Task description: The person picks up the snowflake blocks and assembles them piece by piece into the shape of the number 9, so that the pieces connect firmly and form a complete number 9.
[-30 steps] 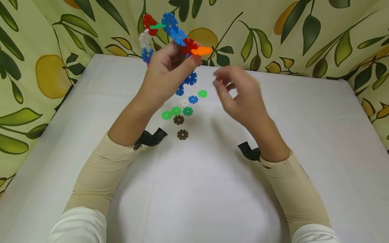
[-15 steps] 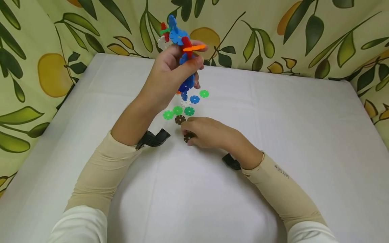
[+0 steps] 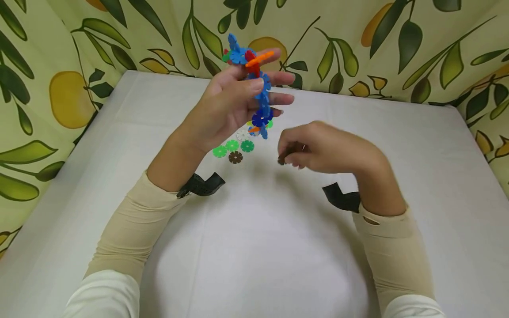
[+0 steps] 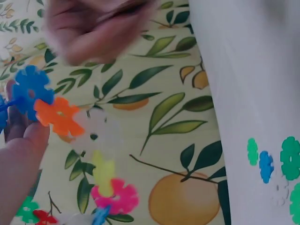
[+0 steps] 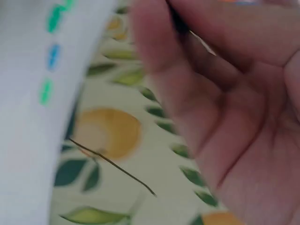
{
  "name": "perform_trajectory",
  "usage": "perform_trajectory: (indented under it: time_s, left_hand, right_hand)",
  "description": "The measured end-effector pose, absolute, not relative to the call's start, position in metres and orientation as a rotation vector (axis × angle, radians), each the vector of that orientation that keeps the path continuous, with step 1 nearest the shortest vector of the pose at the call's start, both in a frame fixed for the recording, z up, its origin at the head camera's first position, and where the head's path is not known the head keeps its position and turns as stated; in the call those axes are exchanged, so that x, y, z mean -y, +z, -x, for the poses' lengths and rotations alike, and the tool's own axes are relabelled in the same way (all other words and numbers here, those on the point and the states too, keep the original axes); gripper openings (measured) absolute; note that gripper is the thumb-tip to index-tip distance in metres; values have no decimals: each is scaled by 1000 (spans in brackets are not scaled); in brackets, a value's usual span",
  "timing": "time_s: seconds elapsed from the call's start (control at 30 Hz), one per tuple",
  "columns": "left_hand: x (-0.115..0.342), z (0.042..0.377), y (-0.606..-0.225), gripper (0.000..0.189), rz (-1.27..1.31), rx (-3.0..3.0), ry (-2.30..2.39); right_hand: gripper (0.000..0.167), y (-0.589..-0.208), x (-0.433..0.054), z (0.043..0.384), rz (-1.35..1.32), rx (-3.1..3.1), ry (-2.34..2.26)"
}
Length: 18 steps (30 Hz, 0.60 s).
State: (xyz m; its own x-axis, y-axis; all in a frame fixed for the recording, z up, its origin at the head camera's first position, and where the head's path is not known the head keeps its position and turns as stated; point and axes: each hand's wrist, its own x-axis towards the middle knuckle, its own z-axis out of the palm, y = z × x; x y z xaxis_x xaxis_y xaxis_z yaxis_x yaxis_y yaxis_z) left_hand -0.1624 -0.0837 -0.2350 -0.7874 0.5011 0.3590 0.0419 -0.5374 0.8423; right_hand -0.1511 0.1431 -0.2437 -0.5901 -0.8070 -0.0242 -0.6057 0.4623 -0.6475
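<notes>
Linked flower-shaped discs (image 3: pixel 263 104), slotted together into a chain, are held up over the table (image 3: pixel 254 247) in the left hand (image 3: pixel 228 104). That hand pinches them between thumb and fingers, the fingertips reaching out straight and spread, perhaps to steady the chain without straining its joints. The left wrist view shows more of it beyond that hand, including a yellow disc (image 4: pixel 104 174) and a pink disc (image 4: pixel 116 197).

Beneath the left hand, loose pieces lie flat, seemingly grouped there for easy reach: two light green discs (image 3: pixel 220 151), then a brown disc (image 3: pixel 235 157), a white disc (image 3: pixel 242 135) and a dark green disc (image 3: pixel 247 146). Above them, by the left hand's forefinger, an orange disc (image 3: pixel 260 59) crosses a red disc (image 3: pixel 256 70); the crossed slots presumably lock the two.

Rightmost, the right hand (image 3: pixel 324 148) is raised, apart from the chain, pinching a dark brown disc (image 3: pixel 281 159) between thumb and fingers, probably for fine control; how much edge stays free, I cannot tell.
</notes>
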Motion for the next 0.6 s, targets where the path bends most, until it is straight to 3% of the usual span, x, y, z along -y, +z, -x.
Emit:
perform_trajectory:
  time_s: [0.17,0.27,0.4,0.6]
  left_hand:
    - [79,163,-237,85,-925,-1194,2433]
    - [78,163,-240,75,-926,-1183,2496]
    - [77,162,-243,61,-985,-1400,2517]
    - [74,160,-241,66,-1143,-1774,2320]
  right_hand:
    - [11,-220,-151,135,1412,-2531,-1493]
    - [8,-214,-141,126,1525,-2565,-1758]
    - [21,-210,-134,122,1614,-2717,-1765]
    - [22,-211,-139,118,1511,-2858,-1746]
